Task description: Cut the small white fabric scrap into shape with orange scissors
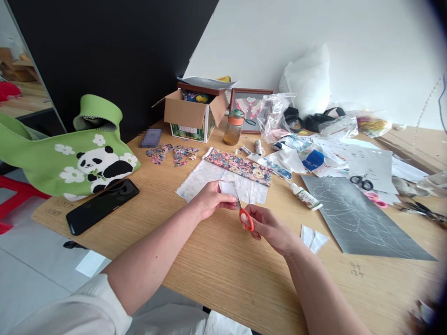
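Note:
Near the middle of the table, my left hand (212, 201) pinches a small white piece of paper or cloth (227, 188). My right hand (262, 221) is closed around the orange handles of a pair of scissors (247, 219). The scissor blades point away from me and meet the right edge of the white piece. Just beyond both hands lies a white cloth (195, 184), with a folded floral fabric (239, 166) across its far side. A white scrap (313, 238) rests to the right of my right wrist.
A black phone (103, 204) and a green panda bag (75, 163) are at left. Floral scraps (172, 154), an open carton (190, 118) and a bottle (233, 129) stand farther back. At right are a glue bottle (306, 196), a grey patterned sheet (359, 216) and black-handled scissors (362, 182).

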`<state>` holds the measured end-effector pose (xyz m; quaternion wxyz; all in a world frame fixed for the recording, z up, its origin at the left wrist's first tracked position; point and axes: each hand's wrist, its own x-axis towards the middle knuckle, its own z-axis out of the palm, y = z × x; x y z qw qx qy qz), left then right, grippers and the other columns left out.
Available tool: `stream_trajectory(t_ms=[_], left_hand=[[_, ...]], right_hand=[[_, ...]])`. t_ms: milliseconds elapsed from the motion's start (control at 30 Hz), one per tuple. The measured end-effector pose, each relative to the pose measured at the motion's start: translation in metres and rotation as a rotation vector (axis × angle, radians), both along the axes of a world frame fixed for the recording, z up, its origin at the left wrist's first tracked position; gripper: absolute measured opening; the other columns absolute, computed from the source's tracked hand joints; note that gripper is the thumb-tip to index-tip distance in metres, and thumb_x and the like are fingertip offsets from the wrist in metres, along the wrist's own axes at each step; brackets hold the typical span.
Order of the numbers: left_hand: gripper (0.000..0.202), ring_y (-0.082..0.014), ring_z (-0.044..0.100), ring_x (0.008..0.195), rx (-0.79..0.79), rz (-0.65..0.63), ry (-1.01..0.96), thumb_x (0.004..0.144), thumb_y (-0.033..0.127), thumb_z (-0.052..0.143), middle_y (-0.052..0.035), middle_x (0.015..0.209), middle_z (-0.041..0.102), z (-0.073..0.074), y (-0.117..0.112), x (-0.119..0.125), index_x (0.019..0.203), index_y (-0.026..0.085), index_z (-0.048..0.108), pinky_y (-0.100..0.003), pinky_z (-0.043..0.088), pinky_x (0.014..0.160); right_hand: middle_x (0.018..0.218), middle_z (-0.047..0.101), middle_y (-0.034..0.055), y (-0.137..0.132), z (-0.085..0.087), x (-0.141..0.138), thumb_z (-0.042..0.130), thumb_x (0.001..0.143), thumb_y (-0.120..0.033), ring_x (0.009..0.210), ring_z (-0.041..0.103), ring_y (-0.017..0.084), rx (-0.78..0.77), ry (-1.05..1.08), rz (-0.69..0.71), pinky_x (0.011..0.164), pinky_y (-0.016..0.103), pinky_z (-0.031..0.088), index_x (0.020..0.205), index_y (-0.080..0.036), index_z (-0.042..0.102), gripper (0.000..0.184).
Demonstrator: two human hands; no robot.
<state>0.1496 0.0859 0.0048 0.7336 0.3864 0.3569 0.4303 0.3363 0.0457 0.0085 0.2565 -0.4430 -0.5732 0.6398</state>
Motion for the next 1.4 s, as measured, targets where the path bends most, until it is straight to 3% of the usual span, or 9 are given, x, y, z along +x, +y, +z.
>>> stream_trajectory(t_ms=[1400], left_hand=[[0.034, -0.0117, 0.062, 0.057, -0.013, -0.007, 0.003, 0.052, 0.014, 0.081, -0.0030, 0.067, 0.064, -0.0011, -0.0006, 0.0000, 0.078, 0.009, 0.059, -0.023, 0.053, 0.056]], right_hand=[[0.063, 0.043, -0.0042, -0.0014, 0.0045, -0.0010, 0.070, 0.071, -0.063, 0.052, 0.035, 0.008, 0.031, -0.039, 0.017, 0.047, 0.024, 0.026, 0.071, -0.018, 0.051, 0.049]])
